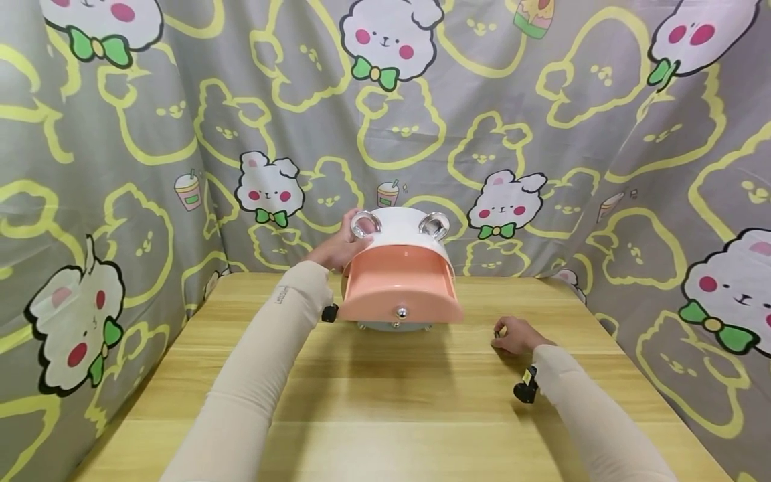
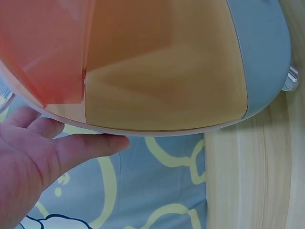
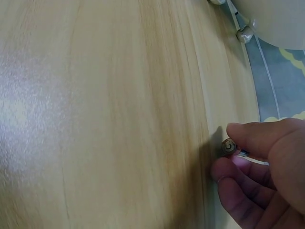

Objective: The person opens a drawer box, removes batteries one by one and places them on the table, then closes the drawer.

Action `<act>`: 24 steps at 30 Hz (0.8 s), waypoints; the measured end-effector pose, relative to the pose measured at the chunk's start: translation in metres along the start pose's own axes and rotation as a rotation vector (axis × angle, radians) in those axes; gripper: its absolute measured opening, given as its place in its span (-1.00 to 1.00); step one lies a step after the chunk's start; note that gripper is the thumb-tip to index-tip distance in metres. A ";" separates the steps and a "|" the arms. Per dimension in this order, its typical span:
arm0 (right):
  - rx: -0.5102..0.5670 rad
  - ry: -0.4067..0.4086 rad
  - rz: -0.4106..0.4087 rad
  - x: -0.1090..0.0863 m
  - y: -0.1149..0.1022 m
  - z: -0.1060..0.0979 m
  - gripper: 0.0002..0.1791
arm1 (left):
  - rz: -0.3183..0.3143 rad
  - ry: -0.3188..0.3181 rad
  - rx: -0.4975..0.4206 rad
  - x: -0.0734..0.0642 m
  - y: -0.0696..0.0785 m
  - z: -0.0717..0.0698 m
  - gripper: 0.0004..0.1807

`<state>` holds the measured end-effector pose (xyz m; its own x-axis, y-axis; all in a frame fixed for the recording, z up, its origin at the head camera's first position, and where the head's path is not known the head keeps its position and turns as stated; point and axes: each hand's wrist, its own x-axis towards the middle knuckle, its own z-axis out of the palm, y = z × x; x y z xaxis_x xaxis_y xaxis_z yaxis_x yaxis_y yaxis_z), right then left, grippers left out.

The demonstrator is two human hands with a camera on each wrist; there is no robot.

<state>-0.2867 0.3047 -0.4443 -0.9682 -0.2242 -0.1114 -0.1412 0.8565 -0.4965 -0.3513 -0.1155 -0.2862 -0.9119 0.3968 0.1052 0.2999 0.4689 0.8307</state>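
A small rounded drawer cabinet (image 1: 394, 224), white on top with two shiny silver ear shapes, stands toward the back of the table. Its pink top drawer (image 1: 400, 299) is pulled out, with a silver knob on the front. In the left wrist view, a yellow-orange drawer front (image 2: 167, 90) and a blue-grey bottom part (image 2: 267, 52) show below it. My left hand (image 1: 342, 244) rests against the cabinet's left side, thumb stretched along the rim. Right of the cabinet, my right hand (image 1: 518, 336) pinches a small metallic piece with a round, swirl-marked end (image 3: 228, 146), low over the table.
The wooden table (image 1: 397, 428) has a patterned cloth (image 1: 325, 134) hanging behind and on both sides. Small silver feet (image 3: 245, 34) hold up the cabinet. A black wrist camera (image 1: 527, 385) sits beneath the right sleeve.
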 end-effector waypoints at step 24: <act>0.044 -0.011 0.052 -0.001 0.002 0.004 -0.79 | 0.024 -0.005 0.015 -0.001 -0.004 0.001 -0.11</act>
<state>-0.2853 0.3047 -0.4488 -0.9715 -0.1855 -0.1474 -0.0814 0.8456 -0.5276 -0.3509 -0.1170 -0.2906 -0.9029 0.4121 0.1221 0.3259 0.4713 0.8195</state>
